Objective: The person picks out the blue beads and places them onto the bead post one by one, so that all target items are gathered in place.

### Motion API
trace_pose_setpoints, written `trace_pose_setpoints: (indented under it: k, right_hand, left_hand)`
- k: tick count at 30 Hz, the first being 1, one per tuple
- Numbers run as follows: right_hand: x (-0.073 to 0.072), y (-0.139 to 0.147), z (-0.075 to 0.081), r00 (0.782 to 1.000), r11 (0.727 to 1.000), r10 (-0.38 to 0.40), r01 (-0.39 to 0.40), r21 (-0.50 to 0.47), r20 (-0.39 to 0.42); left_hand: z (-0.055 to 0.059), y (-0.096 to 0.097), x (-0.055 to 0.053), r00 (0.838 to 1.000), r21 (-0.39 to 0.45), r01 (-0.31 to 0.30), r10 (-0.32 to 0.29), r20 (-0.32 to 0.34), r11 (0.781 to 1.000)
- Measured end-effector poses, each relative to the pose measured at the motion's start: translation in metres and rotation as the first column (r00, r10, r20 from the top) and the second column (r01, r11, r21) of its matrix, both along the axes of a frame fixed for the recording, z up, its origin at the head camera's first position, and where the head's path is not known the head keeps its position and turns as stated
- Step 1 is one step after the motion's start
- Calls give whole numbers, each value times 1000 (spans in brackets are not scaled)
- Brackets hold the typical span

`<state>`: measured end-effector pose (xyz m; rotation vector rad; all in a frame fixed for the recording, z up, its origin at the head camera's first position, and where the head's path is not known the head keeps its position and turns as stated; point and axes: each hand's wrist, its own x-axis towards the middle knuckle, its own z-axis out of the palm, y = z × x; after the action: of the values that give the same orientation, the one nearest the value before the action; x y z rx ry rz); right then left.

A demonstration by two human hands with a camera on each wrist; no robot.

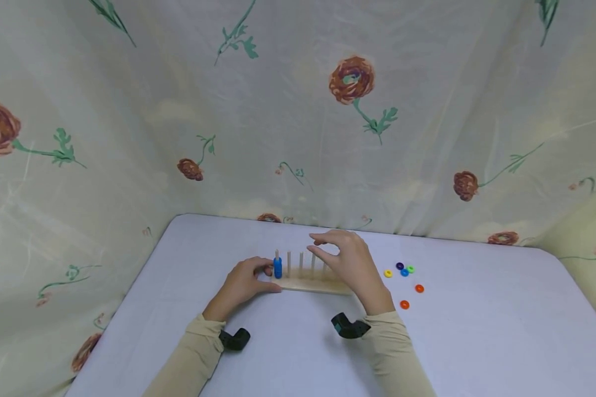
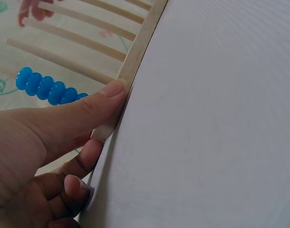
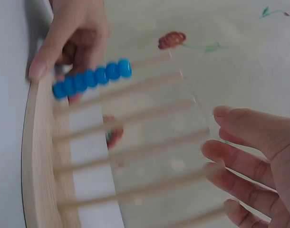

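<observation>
A wooden peg rack (image 1: 315, 285) stands on the table, its thin upright pegs (image 1: 301, 263) in a row. A stack of blue rings (image 1: 278, 268) fills most of the leftmost peg, seen also in the right wrist view as blue rings (image 3: 92, 78). My left hand (image 1: 245, 284) grips the left end of the base; its thumb (image 2: 100, 99) lies on the front edge beside the stack. Above the right part of the rack is my right hand (image 1: 349, 262), thumb and fingers apart and nothing between them. In the right wrist view its fingers (image 3: 240, 161) are close to the peg tips.
To the right of the rack lie loose rings: a yellow ring (image 1: 388, 273), a purple ring (image 1: 399, 266), a blue ring (image 1: 404, 272), a green ring (image 1: 411, 269), and two orange ones, the nearer orange ring (image 1: 404, 304) towards the front. A flowered curtain (image 1: 288, 110) hangs behind the white table (image 1: 288, 342).
</observation>
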<state>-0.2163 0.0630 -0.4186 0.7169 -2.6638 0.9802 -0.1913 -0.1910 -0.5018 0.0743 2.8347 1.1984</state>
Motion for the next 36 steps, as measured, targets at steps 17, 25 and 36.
trace_pose_setpoints:
  k: [17, 25, 36]
  right_hand:
    - [-8, 97, -16, 988, 991, -132, 130, -34, -81]
    - [-5, 139, -26, 982, 980, -189, 188, 60, 15]
    - [-6, 174, -40, 957, 956, -242, 208, 206, 161]
  left_hand:
    - [2, -2, 0, 1000, 16, 14, -14, -4, 1000]
    - [-1, -2, 1, 1000, 33, 10, -10, -2, 999]
    - [-1, 0, 1, 1000, 30, 17, -16, -11, 999]
